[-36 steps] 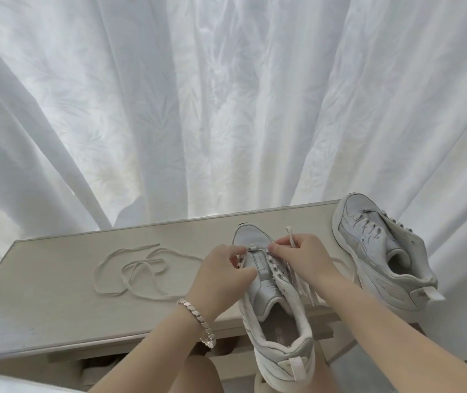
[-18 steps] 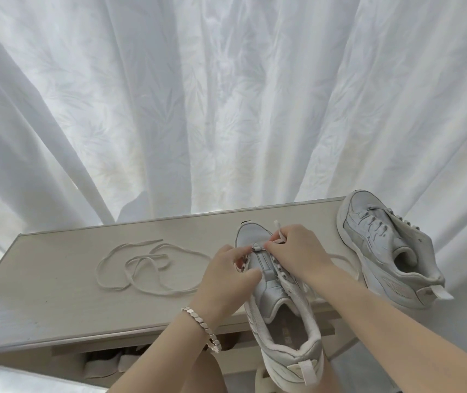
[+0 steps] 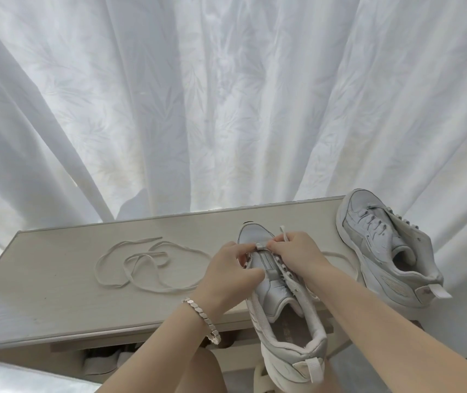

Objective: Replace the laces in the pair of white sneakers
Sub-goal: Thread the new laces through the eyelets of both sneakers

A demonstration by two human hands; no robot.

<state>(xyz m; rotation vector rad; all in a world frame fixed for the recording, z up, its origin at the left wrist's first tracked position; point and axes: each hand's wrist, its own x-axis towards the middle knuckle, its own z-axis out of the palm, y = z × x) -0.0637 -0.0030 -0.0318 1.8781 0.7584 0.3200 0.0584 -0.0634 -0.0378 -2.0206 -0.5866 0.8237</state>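
A white sneaker (image 3: 280, 316) lies toe-away on the pale table (image 3: 42, 293), its heel overhanging the front edge. My left hand (image 3: 231, 272) grips its left eyelet side near the toe. My right hand (image 3: 297, 258) pinches a white lace (image 3: 284, 235) at the lowest eyelets, the lace tip sticking up above my fingers. The rest of this lace trails right behind my wrist (image 3: 340, 256). A second white sneaker (image 3: 382, 251), laced, rests at the table's right end. A loose lace (image 3: 144, 265) lies coiled on the table to the left.
White curtains (image 3: 226, 109) hang close behind the table. A lower shelf (image 3: 104, 361) under the tabletop holds something dim. My knee (image 3: 198, 373) sits below the front edge. A bracelet is on my left wrist.
My hands stayed on the near sneaker's toe end, fingers drawing closer together at the lowest eyelets. The view drifted slightly; the shoes and loose lace stayed put.
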